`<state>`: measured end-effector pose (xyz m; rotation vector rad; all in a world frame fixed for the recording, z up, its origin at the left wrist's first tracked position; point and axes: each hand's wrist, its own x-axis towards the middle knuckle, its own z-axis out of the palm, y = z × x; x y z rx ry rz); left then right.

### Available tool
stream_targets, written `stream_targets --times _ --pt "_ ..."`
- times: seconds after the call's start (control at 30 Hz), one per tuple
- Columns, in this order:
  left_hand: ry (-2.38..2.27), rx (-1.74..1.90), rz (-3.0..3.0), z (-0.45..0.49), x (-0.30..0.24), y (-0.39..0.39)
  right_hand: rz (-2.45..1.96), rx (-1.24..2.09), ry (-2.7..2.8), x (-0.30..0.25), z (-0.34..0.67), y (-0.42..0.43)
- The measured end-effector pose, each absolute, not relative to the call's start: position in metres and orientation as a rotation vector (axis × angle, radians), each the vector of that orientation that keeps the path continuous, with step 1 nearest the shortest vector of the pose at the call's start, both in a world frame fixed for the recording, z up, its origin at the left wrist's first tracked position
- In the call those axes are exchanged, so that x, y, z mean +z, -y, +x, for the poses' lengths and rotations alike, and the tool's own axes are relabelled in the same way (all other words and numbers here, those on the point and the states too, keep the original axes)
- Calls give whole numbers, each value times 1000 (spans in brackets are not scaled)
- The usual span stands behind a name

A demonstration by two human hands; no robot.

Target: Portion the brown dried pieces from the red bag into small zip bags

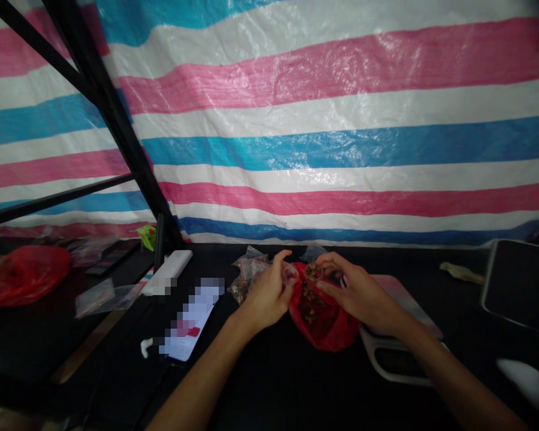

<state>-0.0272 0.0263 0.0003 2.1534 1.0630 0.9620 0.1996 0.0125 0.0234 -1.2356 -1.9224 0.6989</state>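
A red plastic bag lies open on the dark table between my hands, with small brown pieces inside. My right hand is closed round a small clear round cup filled with brown bits, over the bag's far edge. To its left, my left hand pinches a small clear plastic bag beside the red bag's rim. Behind my left hand lie several clear bags with dark contents, partly hidden by it. A kitchen scale sits under my right forearm.
On the left are a phone with a lit screen, a white earbud and a white box-shaped device. A black metal frame rises there. Further left is another red bag with a person's arm. A dark tablet-like screen stands right.
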Motion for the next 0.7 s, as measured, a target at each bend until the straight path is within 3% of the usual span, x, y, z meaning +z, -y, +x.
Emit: stream_targets --times 0.7 --pt "-1065 857 2212 -16 -15 -26 -1065 546 2150 17 183 -2"
